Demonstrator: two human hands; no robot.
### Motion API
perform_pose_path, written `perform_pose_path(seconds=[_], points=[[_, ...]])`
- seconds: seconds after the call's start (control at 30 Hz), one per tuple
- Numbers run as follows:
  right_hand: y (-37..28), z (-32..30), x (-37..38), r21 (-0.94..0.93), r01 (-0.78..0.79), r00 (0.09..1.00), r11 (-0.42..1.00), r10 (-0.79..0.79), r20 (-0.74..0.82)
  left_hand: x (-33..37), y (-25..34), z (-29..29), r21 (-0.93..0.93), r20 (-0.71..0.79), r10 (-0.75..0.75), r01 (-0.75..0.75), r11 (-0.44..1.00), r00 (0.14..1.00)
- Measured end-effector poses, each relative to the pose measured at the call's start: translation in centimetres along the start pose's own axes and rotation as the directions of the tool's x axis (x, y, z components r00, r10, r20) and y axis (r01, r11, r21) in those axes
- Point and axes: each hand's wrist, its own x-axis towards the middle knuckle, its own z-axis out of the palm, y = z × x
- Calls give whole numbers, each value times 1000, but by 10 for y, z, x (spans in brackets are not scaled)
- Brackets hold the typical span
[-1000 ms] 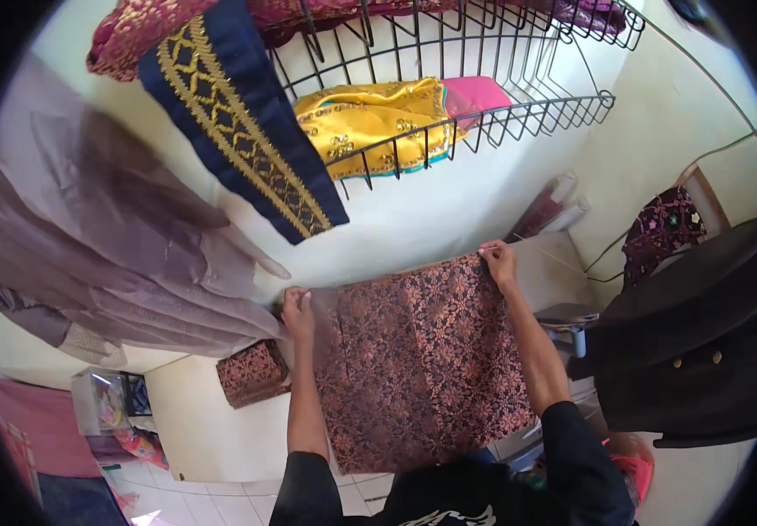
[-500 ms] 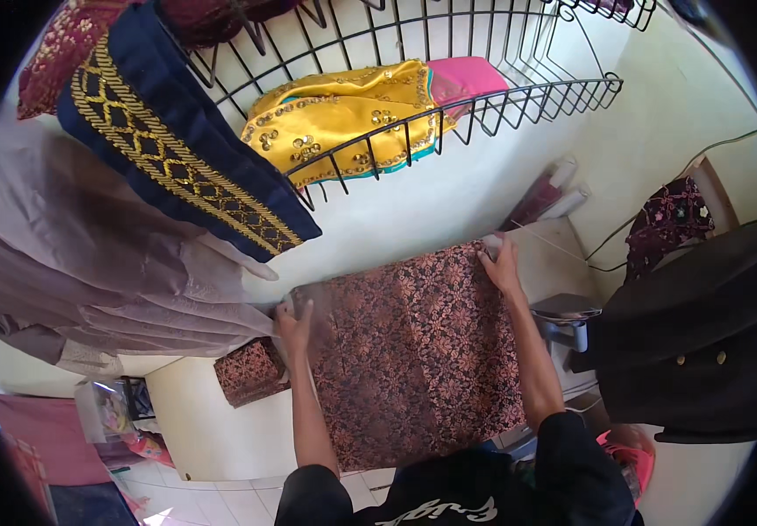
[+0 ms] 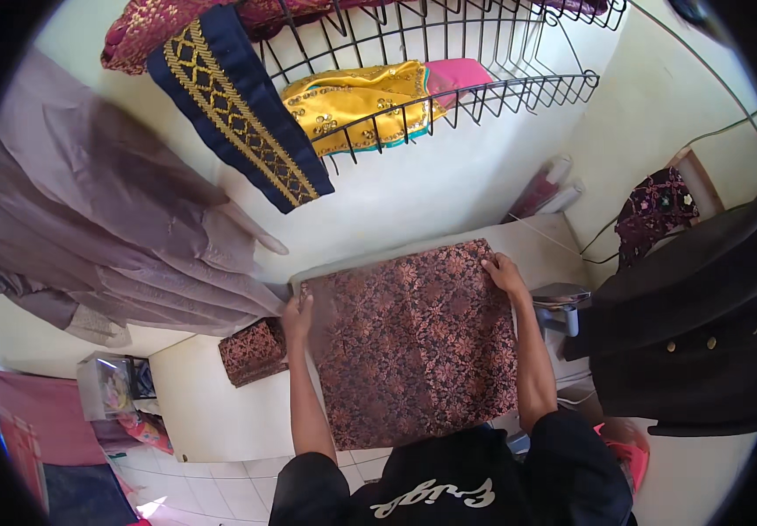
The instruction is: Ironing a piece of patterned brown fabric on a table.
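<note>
Patterned cloth: one piece (image 3: 413, 346), dark with copper flowers; spread flat on the bench (image 3: 212, 412), between the hands and back toward the wearer.
Cloth, long axis: sides close to equal in this wide view – I cannot name a longer one.
Cloth, far edge: slants, its right end farther from the wearer than its left.
Cloth, near edge: meets the black shirt (image 3: 431, 465); whether it overhangs the bench I cannot tell.
Left hand (image 3: 297, 320): at the cloth's left edge, near the far corner, thumb raised; I cannot tell whether it grips.
Right hand (image 3: 504, 273): at the right edge, just below the far corner, fingers curled at the border; grip or mere contact, I cannot tell. It reaches farther out than the left.
Spacing of hands: wide, about the cloth's full breadth.
Folded bundle (image 3: 253, 351): similar pattern, just beside the left hand, outward.
Room, left: pale bench top nearer the wearer than the bundle.
Room, right: tighter – a grey appliance (image 3: 562, 307), probably an iron, beside the right forearm; dark buttoned garment (image 3: 694, 351) beyond.
Wire rack (image 3: 483, 92): on the wall, above the bench.
</note>
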Motion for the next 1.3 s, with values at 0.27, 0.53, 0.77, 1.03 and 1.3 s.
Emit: perform_pose_path(seconds=[0.27,0.53,0.77,1.03,1.3], points=[[-5,19,-24,-76,110,983,991,-119,-136,-40,0,25,114,-350,202,-172,978,915],[-95,55,-65,-397,353,858,847,-463,-224,-72,89,53,518,-188,529,-374,769,827],[-75,100,-54,-574,459,832,678,-554,10,-58,66,102,580,141,500,-481,657,854],[-28,44,-139,38,260,444,965,-85,-892,-88,96,108,467,119,599,-577,670,792],[66,-20,-142,312,185,508,932,181,-842,-92,96,139,524,54,669,-591,613,742]])
